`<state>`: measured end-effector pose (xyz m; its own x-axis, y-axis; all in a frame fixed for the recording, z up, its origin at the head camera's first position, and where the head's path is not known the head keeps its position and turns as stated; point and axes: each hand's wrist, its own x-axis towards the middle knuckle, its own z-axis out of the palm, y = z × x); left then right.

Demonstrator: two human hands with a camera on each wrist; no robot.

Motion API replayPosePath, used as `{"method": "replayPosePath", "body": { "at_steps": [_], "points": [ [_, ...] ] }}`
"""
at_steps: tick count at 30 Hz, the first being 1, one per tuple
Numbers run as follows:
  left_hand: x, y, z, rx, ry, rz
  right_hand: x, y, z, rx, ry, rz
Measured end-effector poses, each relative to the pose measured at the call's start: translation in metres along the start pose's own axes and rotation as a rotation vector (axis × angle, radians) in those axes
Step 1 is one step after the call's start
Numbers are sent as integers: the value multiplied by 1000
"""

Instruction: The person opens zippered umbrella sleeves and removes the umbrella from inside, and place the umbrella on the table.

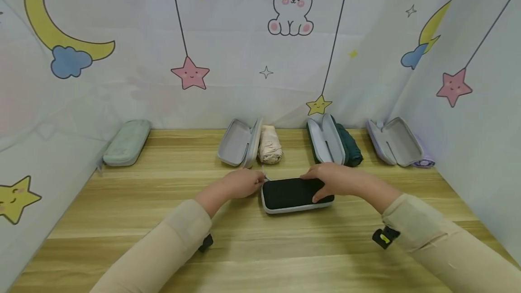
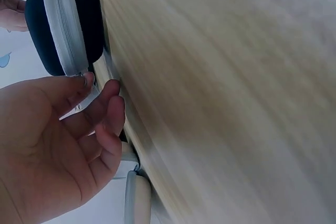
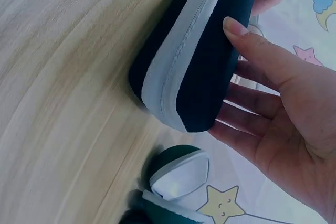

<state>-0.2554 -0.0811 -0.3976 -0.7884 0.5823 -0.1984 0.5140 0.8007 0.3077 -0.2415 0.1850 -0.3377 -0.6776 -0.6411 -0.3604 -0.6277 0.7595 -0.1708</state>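
A black zip-up case [image 1: 288, 193] with a whitish zipper band [image 2: 64, 22] lies closed on the wooden table in front of me. My right hand [image 1: 335, 179] grips its right end, thumb on the top and fingers along the far side, as the right wrist view shows. At the opposite end, my left hand [image 1: 244, 182] has thumb and forefinger together at the zipper's corner. They pinch a small zipper pull there, mostly hidden by the fingertips.
Along the back stand a closed pale green case [image 1: 128, 144], an open beige-grey case [image 1: 236, 143] beside a rolled beige bundle [image 1: 270, 144], an open dark green case [image 1: 325, 141] with a dark green bundle [image 1: 350, 147], and an open lilac case [image 1: 400, 141] before a purple roll [image 1: 425, 161].
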Motion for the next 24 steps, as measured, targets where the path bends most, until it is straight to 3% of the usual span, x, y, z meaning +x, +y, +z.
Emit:
{"method": "replayPosePath", "body": {
  "at_steps": [11,24],
  "points": [
    [2,18,0,84,5,-30,-17,-1,1,-23,-27,86],
    [10,34,3,157,33,-94,-21,-5,24,-92,112,207]
  ]
}}
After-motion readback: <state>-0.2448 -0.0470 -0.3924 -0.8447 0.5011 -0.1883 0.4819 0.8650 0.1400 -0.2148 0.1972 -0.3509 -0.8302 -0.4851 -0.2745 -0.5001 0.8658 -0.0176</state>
